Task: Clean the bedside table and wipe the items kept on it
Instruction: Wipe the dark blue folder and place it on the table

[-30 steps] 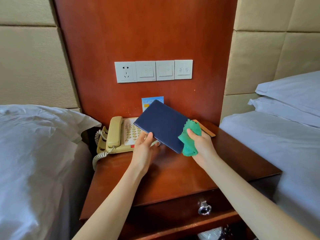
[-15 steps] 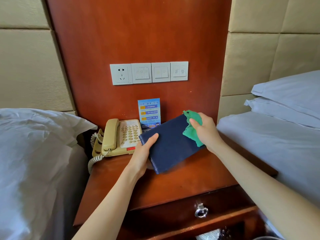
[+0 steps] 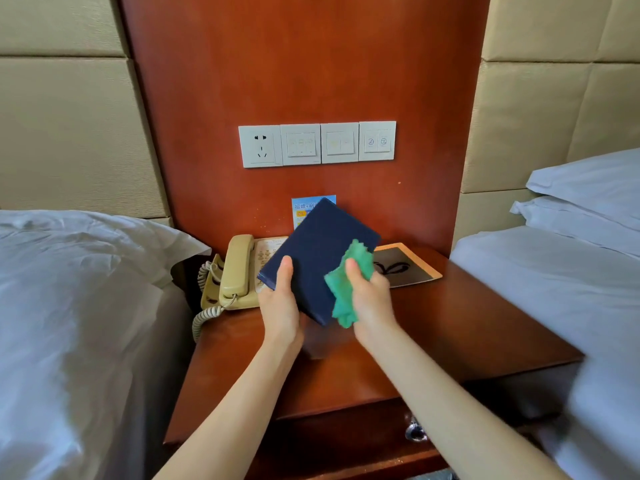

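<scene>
A dark blue book (image 3: 320, 251) is held tilted above the wooden bedside table (image 3: 460, 337). My left hand (image 3: 281, 306) grips its lower left edge, thumb on the cover. My right hand (image 3: 369, 299) grips a crumpled green cloth (image 3: 346, 289) pressed against the book's lower right side. A beige corded telephone (image 3: 239, 271) sits at the table's back left. Behind the book a blue card (image 3: 304, 206) leans on the wall panel, partly hidden. A dark mat with an orange border (image 3: 405, 266) lies at the back right.
White beds flank the table, one at the left (image 3: 76, 323) and one at the right (image 3: 561, 289) with stacked pillows (image 3: 588, 195). A row of white wall switches and a socket (image 3: 317, 143) sits above. A drawer with a metal pull (image 3: 414, 433) is below the top.
The book has been lifted and tilted up again, uncovering the mat behind it. My right hand with the cloth slid from the book's upper right corner down to its lower right side.
</scene>
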